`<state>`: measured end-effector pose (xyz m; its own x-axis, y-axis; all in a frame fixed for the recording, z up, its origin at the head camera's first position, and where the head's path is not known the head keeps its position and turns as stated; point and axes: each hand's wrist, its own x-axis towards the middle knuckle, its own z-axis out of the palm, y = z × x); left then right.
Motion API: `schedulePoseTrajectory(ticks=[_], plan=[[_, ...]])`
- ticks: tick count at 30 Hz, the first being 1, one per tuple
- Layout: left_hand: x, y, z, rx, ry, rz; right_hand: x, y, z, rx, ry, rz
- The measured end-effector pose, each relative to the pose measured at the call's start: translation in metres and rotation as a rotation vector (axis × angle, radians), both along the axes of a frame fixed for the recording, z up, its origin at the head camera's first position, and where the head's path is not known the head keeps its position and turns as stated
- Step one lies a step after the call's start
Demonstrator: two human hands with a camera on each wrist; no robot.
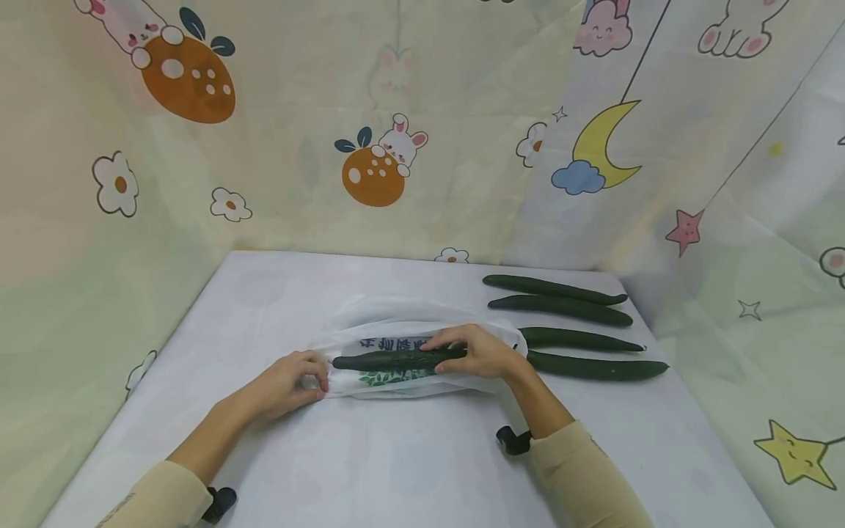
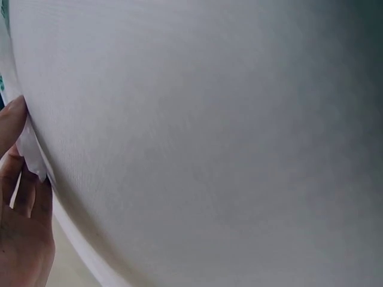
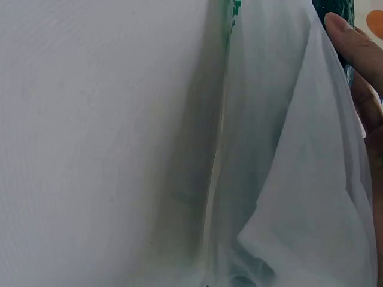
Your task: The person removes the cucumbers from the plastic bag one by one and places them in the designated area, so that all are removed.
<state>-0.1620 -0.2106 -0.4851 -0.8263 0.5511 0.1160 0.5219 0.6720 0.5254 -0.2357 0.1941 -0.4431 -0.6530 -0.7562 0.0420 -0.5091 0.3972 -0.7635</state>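
A white plastic bag (image 1: 370, 390) with blue lettering and a green leaf print lies flat at mid-table. Along its length is a dark green cucumber (image 1: 379, 360); whether a layer of the bag covers it, I cannot tell. My right hand (image 1: 478, 353) grips the cucumber's right part, thumb on the near side and fingers on the far side. In the right wrist view, loose bag film (image 3: 311, 179) hangs beside that hand. At the bag's left end, my left hand (image 1: 290, 381) pinches the plastic between thumb and fingers, as the left wrist view shows.
Several more cucumbers lie to the right: two at the back, an upper one (image 1: 554, 287) and a lower one (image 1: 561, 309), and two nearer ones (image 1: 581, 339) whose left ends meet the bag. A printed cloth (image 1: 284, 147) hangs behind the white table (image 1: 396, 462).
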Motion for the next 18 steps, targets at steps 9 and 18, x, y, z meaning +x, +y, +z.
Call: schedulePoseTrajectory(ticks=[9, 18], plan=[[0.0, 0.002, 0.0, 0.005, -0.001, -0.003, 0.006, -0.006, 0.004, -0.141, -0.021, 0.06], [0.002, 0.003, 0.006, -0.055, -0.057, 0.08, 0.015, -0.022, 0.021, -0.226, 0.002, 0.131]])
